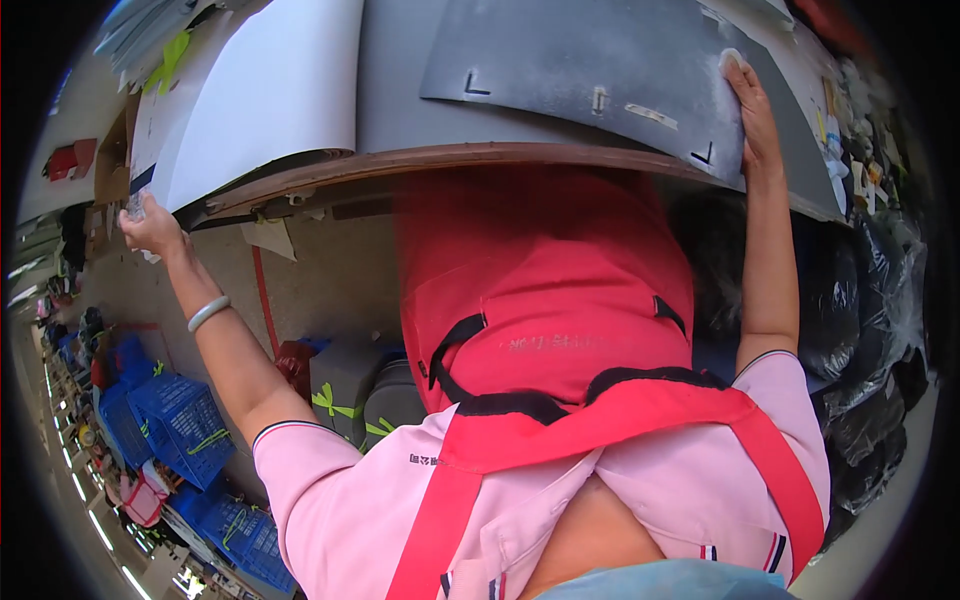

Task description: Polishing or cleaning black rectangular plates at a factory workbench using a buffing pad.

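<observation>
Grey bench point(400, 110) spreads ahead. My right hand point(752, 100) lies flat, pressing a pale pad point(729, 60) onto the dark sheet point(590, 70). My left hand point(152, 228), clenched on something clear, hangs beside the white sheet point(270, 90).

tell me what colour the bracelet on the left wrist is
Pale, whitish-green bracelet, clearest in the head view.

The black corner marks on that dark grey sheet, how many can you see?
2: one corner mark near the sheet's left edge, one by its lower right corner beside the right hand. Others may be hidden.
</observation>
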The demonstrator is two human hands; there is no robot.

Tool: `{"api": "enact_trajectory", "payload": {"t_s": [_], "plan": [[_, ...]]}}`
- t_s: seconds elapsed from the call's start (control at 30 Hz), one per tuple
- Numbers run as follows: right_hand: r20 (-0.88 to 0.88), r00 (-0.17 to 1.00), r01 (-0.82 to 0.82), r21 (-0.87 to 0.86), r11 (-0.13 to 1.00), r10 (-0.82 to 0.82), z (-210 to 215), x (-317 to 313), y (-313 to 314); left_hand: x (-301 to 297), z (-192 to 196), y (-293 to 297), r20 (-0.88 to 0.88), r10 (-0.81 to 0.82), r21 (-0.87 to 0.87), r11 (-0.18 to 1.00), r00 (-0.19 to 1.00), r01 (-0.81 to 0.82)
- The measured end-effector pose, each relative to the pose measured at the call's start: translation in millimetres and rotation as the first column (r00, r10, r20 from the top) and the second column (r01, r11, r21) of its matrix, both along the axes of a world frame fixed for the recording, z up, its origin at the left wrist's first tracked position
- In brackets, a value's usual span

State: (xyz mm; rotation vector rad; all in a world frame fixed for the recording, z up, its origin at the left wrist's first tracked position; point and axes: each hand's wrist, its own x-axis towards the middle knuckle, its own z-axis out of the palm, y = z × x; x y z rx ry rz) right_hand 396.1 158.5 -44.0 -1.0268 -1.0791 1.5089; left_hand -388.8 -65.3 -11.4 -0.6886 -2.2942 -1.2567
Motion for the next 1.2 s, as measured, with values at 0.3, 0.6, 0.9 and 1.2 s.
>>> {"api": "enact_trajectory", "payload": {"t_s": [0.3, 0.6, 0.9, 1.2], "plan": [[0.652, 0.758, -0.103, 0.134, 0.986, -0.009, 11.5, -44.2, 27.9, 336.2, 25.0, 53.0, -0.017, -0.965, -0.406, 0.246, 0.261, 0.880], [0.766, 0.637, -0.134, 0.226, 0.965, -0.091, 19.8, -40.1, 28.6, 364.4, 4.1, 56.8, 0.180, -0.956, -0.461, 0.125, 0.230, 0.879], [0.749, 0.660, -0.128, 0.194, 0.973, -0.063, 26.4, -34.1, 32.4, 374.7, -3.3, 53.0, 0.191, -0.956, -0.389, 0.134, 0.222, 0.911], [0.770, 0.634, -0.136, 0.205, 0.969, -0.074, 23.5, -28.6, 33.3, 377.5, -7.7, 52.9, 0.156, -0.965, -0.393, 0.136, 0.212, 0.909]]}}
